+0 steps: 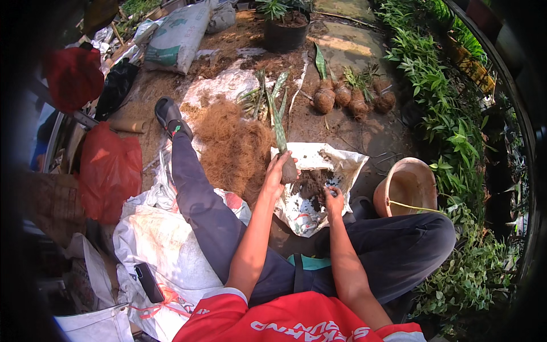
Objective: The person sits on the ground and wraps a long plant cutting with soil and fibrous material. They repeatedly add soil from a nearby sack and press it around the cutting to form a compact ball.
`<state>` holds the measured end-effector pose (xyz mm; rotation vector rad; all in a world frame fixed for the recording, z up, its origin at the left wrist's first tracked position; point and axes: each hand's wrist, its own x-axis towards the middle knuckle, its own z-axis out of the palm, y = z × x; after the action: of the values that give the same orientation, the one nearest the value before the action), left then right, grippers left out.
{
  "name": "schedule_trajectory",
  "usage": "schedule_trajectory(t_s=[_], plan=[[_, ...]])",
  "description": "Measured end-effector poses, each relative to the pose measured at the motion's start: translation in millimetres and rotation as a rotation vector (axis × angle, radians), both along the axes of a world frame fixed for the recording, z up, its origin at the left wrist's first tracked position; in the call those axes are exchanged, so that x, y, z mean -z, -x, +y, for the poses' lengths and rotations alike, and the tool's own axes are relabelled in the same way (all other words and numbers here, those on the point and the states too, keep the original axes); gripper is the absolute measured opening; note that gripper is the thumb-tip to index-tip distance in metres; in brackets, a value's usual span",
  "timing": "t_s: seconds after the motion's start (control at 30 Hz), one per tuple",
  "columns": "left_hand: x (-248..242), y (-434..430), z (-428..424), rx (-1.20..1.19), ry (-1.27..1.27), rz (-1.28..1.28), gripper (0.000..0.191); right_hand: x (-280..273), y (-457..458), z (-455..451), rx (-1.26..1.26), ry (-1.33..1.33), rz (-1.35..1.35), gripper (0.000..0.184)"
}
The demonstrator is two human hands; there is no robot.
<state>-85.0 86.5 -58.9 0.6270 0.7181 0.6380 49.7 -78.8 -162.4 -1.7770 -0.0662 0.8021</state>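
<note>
My left hand [275,175] is closed around a ball of dark soil [289,171] at the base of a snake plant [278,128], whose banded leaves point away from me. My right hand [333,199] is over the right side of a white woven sack [348,164] that lies spread with dark soil [310,184] on it; its fingertips are close together, and whether they pinch any soil cannot be told. Left of the sack is a heap of brown coconut fibre [235,145]. Beyond it, cut snake plant leaves [256,96] lie on the ground.
Several fibre-wrapped root balls [324,99] with leaves stand ahead on the right. A bucket [382,192] with a yellow cord is beside my right knee. A black pot [284,36] and a filled sack [177,38] stand farther off. A phone [148,282] rests on white sacking at left.
</note>
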Motion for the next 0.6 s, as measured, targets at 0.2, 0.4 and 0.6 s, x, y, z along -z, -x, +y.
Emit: schedule_trajectory(t_s=[0.2, 0.4, 0.6], plan=[[0.9, 0.4, -1.3, -0.001, 0.007, 0.001, 0.043, 21.8, 2.8, -7.5, 0.025, 0.038, -0.089, 0.020], [-0.6, -1.0, -2.3, -0.013, 0.023, 0.026, 0.040, 37.1, 1.6, -18.6, 0.279, -0.037, 0.187, 0.020], [0.6, 0.1, -1.4, -0.012, 0.021, 0.022, 0.039, 28.0, 10.5, -17.5, 0.141, -0.100, -0.065, 0.021]])
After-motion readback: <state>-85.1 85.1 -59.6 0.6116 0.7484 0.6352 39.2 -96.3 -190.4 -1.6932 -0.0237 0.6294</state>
